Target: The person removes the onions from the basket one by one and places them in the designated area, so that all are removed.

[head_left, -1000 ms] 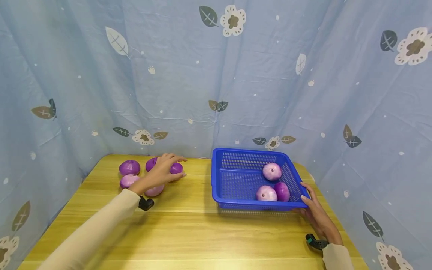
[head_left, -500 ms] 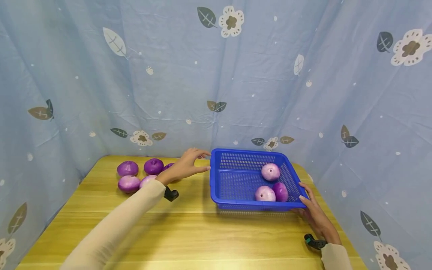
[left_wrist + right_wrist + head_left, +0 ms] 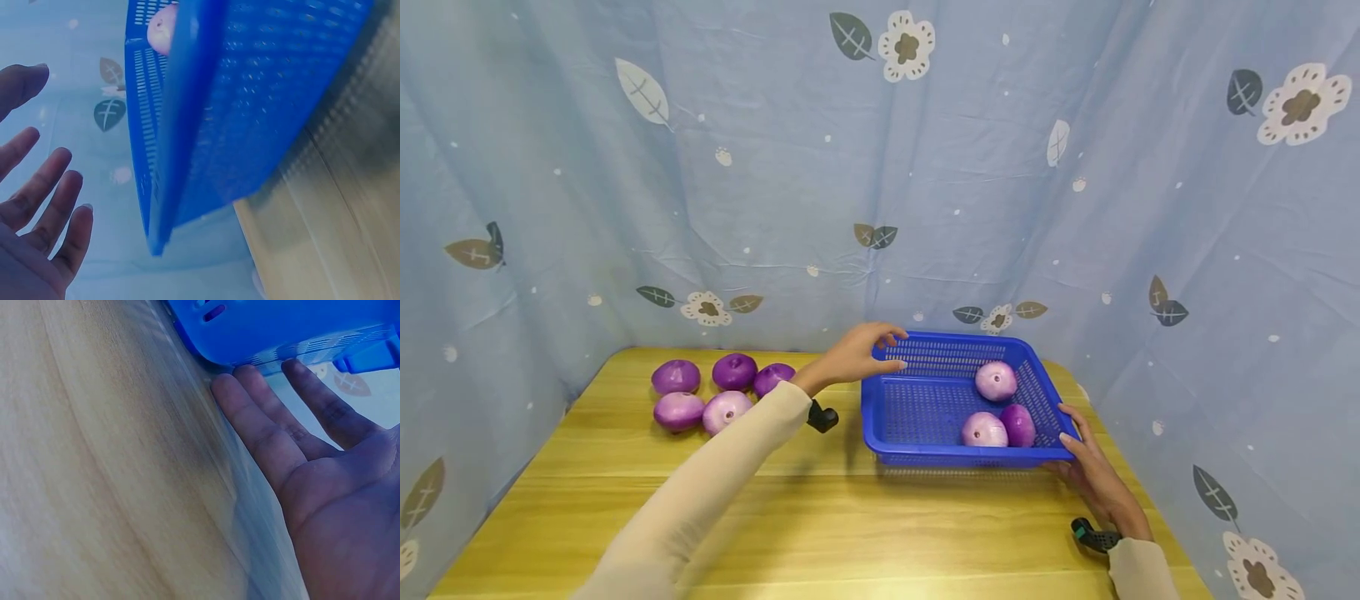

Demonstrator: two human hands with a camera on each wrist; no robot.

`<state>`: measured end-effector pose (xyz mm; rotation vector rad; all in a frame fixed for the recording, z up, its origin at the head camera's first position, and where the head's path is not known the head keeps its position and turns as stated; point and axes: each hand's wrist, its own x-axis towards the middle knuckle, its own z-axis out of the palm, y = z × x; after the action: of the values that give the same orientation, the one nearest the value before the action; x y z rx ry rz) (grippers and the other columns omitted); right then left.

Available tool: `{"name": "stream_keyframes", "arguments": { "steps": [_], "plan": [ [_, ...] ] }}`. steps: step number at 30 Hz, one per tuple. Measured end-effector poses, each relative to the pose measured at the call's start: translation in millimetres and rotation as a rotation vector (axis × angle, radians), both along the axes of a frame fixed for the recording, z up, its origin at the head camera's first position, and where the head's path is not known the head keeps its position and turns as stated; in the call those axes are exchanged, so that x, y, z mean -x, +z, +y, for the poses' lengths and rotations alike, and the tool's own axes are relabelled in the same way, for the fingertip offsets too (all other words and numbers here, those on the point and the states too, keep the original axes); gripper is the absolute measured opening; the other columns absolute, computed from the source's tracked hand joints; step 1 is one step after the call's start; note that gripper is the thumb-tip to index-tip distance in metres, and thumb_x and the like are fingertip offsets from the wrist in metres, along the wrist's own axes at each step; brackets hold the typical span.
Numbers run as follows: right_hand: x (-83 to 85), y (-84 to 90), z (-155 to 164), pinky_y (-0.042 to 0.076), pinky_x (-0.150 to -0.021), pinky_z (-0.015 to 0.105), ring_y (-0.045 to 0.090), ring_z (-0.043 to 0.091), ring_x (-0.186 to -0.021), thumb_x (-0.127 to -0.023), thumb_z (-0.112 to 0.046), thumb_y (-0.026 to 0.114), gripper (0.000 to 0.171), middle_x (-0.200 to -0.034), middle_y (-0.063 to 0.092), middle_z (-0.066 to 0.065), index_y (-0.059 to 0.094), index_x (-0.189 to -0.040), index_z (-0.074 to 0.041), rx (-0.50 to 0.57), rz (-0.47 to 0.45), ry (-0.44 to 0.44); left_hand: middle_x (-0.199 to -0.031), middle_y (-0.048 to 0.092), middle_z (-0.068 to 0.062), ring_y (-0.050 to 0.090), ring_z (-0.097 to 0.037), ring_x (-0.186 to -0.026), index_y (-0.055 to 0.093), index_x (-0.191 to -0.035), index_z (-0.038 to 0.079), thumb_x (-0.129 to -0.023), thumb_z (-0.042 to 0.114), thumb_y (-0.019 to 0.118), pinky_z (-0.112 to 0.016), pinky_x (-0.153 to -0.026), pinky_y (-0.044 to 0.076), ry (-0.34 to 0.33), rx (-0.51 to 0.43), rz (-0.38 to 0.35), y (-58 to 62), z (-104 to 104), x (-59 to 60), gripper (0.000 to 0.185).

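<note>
Backdrop: pale blue curtain, creased cloth, printed leaves and flowers, wrapping three sides. Below it a wooden table, yellow, lengthwise grain, smooth sheen.

Blue basket: rectangular moulded plastic, perforated mesh walls and floor, solid rolled rim, rounded corners. Sits flat on the table, right of centre.

Left hand at the basket's far left corner, fingers spread and nearly straight, nothing gripped. Left wrist view shows fingers splayed just beside the rim; contact cannot be confirmed. Cream sleeve, soft knit.

Right hand at the near right corner, fingers extended flat against the basket's wall and underside, touching it, not curled round it.

Three onions in the basket, right half: round, peeled, glossy; two pale pink-white, one deep purple, the front pair touching.

Five onions on the table, far left, clustered: flattened globes, shiny purple skins, two paler.
</note>
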<state>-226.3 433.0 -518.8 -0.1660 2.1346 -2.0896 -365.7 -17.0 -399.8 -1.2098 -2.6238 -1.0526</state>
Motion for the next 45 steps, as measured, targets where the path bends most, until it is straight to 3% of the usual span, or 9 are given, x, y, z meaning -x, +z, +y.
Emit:
{"name": "stream_keyframes", "arguments": {
  "steps": [10, 16, 26, 32, 38, 45],
  "plan": [
    [-0.7, -1.6, 1, 0.055, -0.097, 0.044, 0.06, 0.026, -0.117, -0.112, -0.029, 0.042, 0.059, -0.162, 0.002, 0.027, 0.01, -0.161, -0.04, 0.008, -0.022, -0.022, -0.119, 0.069, -0.014, 0.062, -0.035, -0.11, 0.064, -0.135, 0.012, -0.094, 0.032, 0.077, -0.046, -0.093, 0.051, -0.078, -0.068, -0.083, -0.6, 43, 11.4, 0.047],
    [1.7, -2.3, 2, 0.054, -0.097, 0.042, 0.057, 0.027, -0.119, -0.112, -0.028, 0.041, 0.061, -0.162, -0.002, 0.026, 0.007, -0.161, -0.039, 0.019, -0.011, -0.007, -0.12, 0.069, -0.014, 0.064, -0.031, -0.109, 0.064, -0.134, 0.01, -0.093, 0.031, 0.077, -0.045, -0.095, 0.052, -0.085, -0.073, -0.12, -4.6, 66, 17.9, 0.047],
    [2.1, -1.6, 1, 0.054, -0.097, 0.042, 0.045, 0.041, -0.129, -0.111, -0.033, 0.044, 0.061, -0.164, 0.001, 0.023, 0.01, -0.161, -0.041, -0.006, -0.044, -0.044, -0.121, 0.068, -0.019, 0.065, -0.032, -0.11, 0.064, -0.132, 0.009, -0.093, 0.03, 0.078, -0.038, -0.091, 0.054, -0.09, -0.094, -0.213, -12.4, 101, 23.3, 0.047],
    [2.1, -0.2, -1, 0.053, -0.098, 0.044, 0.044, 0.042, -0.129, -0.111, -0.032, 0.044, 0.061, -0.163, 0.003, 0.023, 0.011, -0.161, -0.039, -0.012, -0.035, -0.053, -0.124, 0.067, -0.019, 0.068, -0.027, -0.108, 0.063, -0.133, 0.009, -0.092, 0.03, 0.079, -0.033, -0.088, 0.055, -0.084, -0.063, -0.262, -26.8, 120, 26.4, 0.049],
    [0.6, -0.4, -2, 0.053, -0.097, 0.042, 0.048, 0.038, -0.127, -0.111, -0.032, 0.044, 0.06, -0.162, 0.005, 0.023, 0.013, -0.161, -0.04, 0.005, -0.038, -0.055, -0.125, 0.066, -0.022, 0.067, -0.032, -0.111, 0.061, -0.135, 0.003, -0.091, 0.024, 0.08, -0.034, -0.089, 0.054, -0.122, -0.029, -0.285, -36.6, 139, 25.5, 0.053],
    [-1.3, -2.0, 1, 0.052, -0.1, 0.044, 0.041, 0.046, -0.132, -0.111, -0.032, 0.043, 0.059, -0.163, 0.004, 0.022, 0.013, -0.161, -0.039, 0.024, -0.037, -0.044, -0.124, 0.068, -0.021, 0.065, -0.033, -0.115, 0.063, -0.134, 0.004, -0.087, 0.026, 0.084, -0.036, -0.094, 0.052, -0.167, 0.077, -0.322, -46.9, 151, 18.3, 0.057]
  ]
}}
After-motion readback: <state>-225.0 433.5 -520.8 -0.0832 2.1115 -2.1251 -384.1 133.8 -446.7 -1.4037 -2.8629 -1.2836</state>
